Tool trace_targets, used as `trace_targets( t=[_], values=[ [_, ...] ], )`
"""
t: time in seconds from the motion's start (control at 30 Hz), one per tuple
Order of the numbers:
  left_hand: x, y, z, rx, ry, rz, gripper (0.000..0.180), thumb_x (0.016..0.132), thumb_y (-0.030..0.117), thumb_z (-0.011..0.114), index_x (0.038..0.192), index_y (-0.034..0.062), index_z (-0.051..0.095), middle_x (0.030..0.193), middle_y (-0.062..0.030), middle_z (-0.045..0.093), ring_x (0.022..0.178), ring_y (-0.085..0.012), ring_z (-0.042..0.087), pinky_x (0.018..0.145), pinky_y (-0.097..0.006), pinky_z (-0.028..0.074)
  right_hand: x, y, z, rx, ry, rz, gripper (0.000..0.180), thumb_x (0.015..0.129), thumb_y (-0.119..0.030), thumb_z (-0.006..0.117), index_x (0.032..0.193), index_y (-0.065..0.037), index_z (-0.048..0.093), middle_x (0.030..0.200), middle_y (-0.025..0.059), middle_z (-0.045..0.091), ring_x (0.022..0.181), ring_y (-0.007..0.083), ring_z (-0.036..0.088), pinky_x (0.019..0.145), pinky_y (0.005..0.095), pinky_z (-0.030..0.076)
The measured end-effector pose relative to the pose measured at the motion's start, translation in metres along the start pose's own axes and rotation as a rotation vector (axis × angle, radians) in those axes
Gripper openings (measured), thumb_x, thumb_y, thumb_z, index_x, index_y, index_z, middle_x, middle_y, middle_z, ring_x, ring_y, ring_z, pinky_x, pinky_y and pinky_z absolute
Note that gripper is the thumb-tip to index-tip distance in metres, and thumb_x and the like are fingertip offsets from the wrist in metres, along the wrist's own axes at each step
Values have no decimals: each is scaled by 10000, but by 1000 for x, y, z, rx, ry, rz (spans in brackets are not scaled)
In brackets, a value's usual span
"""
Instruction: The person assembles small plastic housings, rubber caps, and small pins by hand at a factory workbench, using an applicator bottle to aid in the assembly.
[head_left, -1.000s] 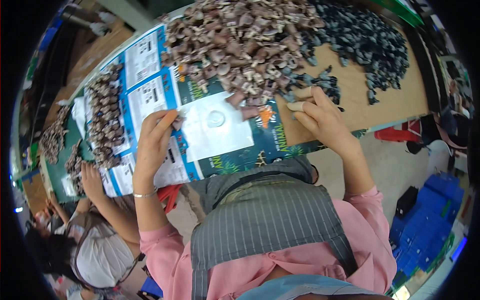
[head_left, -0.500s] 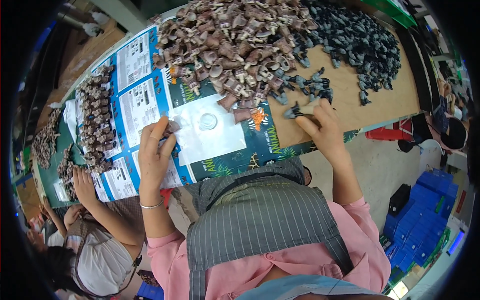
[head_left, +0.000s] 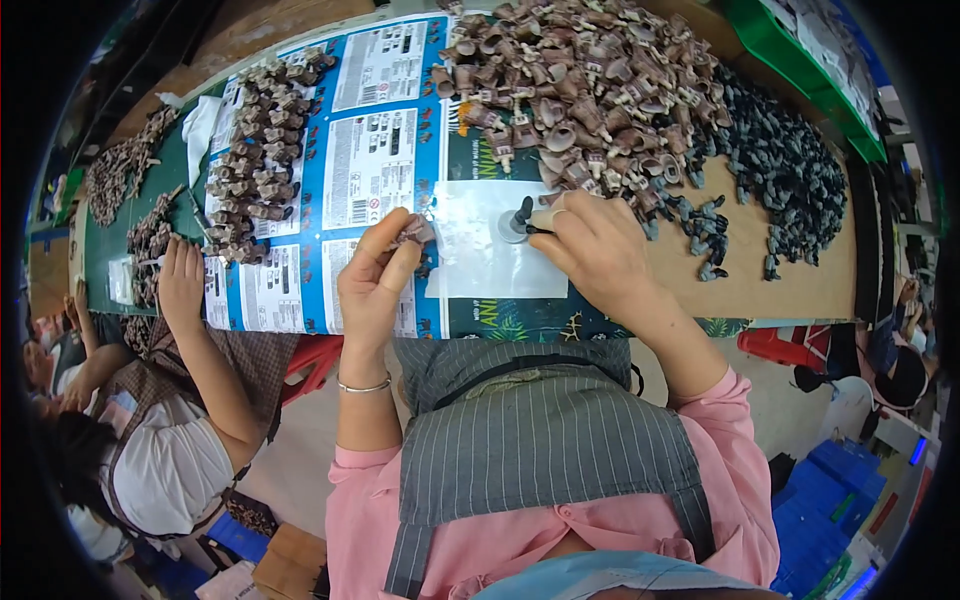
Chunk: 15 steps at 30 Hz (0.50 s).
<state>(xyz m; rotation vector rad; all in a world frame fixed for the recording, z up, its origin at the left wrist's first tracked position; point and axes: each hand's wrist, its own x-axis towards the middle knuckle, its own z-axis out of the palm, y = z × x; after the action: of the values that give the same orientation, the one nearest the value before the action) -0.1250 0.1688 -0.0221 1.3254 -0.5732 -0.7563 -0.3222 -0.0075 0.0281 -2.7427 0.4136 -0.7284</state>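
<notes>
Between the thumb and fingers of my left hand (head_left: 372,275) is a small brown moulded piece (head_left: 416,231), held just left of a translucent white sheet (head_left: 475,265). My right hand (head_left: 605,250) pinches a small black and grey moulded piece (head_left: 523,213) at the small round clear dish (head_left: 509,233) on that sheet. The lower end of this piece overlaps the dish; whether it touches is unclear. My fingers partly cover the black and grey piece. Behind the sheet spreads a big heap of brown hollow pieces (head_left: 590,85).
A pile of black and grey pieces (head_left: 790,180) covers the right side of the brown board (head_left: 740,285). Rows of assembled brown figures (head_left: 262,160) stand to the left on printed card sheets (head_left: 370,160). A co-worker's hand (head_left: 181,290) works at the far left. A green bin (head_left: 820,85) edges the back right.
My right hand has carried the black and grey piece left from the brown board to the dish. My left hand still holds the brown piece. The whole view has shifted and turned.
</notes>
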Motion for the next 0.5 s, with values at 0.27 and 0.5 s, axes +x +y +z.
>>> trace_targets(
  t=[0.27,0.5],
  values=[
    [1,1,-2,-80,-63,-46,411,884,-28,637,1288,-14,564,1155,-78,648,925,-85,609,795,-224,501,13,-2,1,-77,-94,-86,182,758,-164,733,888,-97,623,830,36,534,761,199,577,664,332,377],
    [-1,4,13,-122,-65,-83,393,874,-25,651,1261,10,592,1116,-43,636,954,-88,599,831,-233,490,8,-5,-1,-69,-61,-21,208,747,-174,756,912,-97,656,866,32,591,763,196,583,658,319,375]
  ],
)
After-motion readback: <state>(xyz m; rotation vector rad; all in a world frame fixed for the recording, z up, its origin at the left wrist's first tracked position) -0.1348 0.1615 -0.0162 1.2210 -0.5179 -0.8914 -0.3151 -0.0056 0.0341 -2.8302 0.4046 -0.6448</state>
